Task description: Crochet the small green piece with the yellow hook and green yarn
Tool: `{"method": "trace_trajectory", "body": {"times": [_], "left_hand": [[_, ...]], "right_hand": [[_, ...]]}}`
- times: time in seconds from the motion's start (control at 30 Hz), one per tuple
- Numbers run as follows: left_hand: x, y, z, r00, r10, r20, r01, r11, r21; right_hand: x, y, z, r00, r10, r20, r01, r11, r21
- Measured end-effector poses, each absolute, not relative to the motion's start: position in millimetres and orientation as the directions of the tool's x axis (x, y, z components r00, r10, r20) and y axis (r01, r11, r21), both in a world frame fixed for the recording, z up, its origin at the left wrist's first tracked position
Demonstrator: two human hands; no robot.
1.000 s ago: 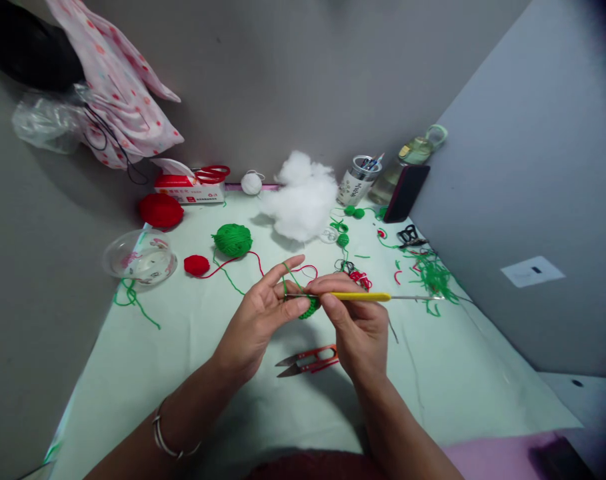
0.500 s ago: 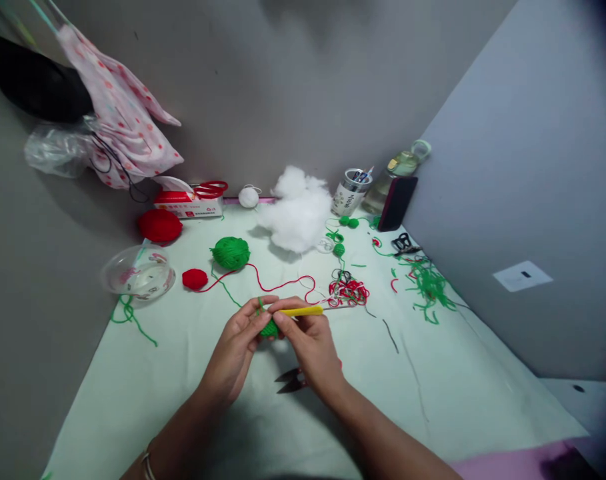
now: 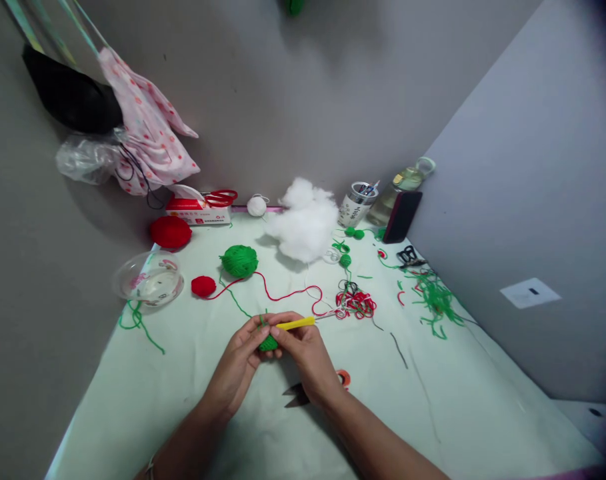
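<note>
My left hand (image 3: 237,363) is closed around a small green crochet piece (image 3: 268,343), with green yarn running over its forefinger. Between the thumb and fingers of my right hand (image 3: 307,353) is a crochet hook with a yellow handle (image 3: 297,323); its tip is hidden at the green work. The yarn leads back toward a green yarn ball (image 3: 239,261). Beneath my right wrist lie dark-bladed scissors (image 3: 297,395) with an orange handle, partly covered.
A red yarn ball (image 3: 203,287), a clear plastic bowl (image 3: 150,283) and white stuffing (image 3: 305,223) lie beyond my hands. To the right are tangled red yarn (image 3: 357,305), green yarn scraps (image 3: 437,297), black scissors (image 3: 409,256), a phone (image 3: 403,217) and a pen holder (image 3: 357,205).
The view has shifted, so the table's things sit lower and farther right. Both hands stay together at the green piece; the yellow hook is tilted a little more, and more of the orange handle shows.
</note>
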State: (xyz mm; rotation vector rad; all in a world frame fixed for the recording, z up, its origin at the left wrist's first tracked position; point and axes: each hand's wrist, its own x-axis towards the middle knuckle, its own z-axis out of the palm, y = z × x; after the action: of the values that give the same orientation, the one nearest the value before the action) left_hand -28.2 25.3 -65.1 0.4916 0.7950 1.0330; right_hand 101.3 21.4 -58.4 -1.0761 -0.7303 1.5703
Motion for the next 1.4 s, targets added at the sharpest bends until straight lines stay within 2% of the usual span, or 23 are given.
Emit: {"method": "trace_trajectory", "body": {"times": [0.5,0.8,1.4], "left_hand": [[-26.3,27.6,-66.9,0.246,0.886,-0.394,-0.497,0.464,0.733],[-26.8,27.0,-67.6,0.241,0.901,-0.361,-0.467,0.434,0.77],[-28.5,22.5,-65.7,0.255,0.911,-0.324,-0.501,0.411,0.762]], "right_hand": [[104.0,23.1,-60.7,-0.077,0.958,-0.275,-0.474,-0.278,-0.836],[102.9,21.1,-56.9,-0.068,0.956,-0.284,-0.492,-0.28,-0.825],[101.4,19.6,-56.7,-0.047,0.976,-0.214,-0.44,-0.213,-0.873]]}}
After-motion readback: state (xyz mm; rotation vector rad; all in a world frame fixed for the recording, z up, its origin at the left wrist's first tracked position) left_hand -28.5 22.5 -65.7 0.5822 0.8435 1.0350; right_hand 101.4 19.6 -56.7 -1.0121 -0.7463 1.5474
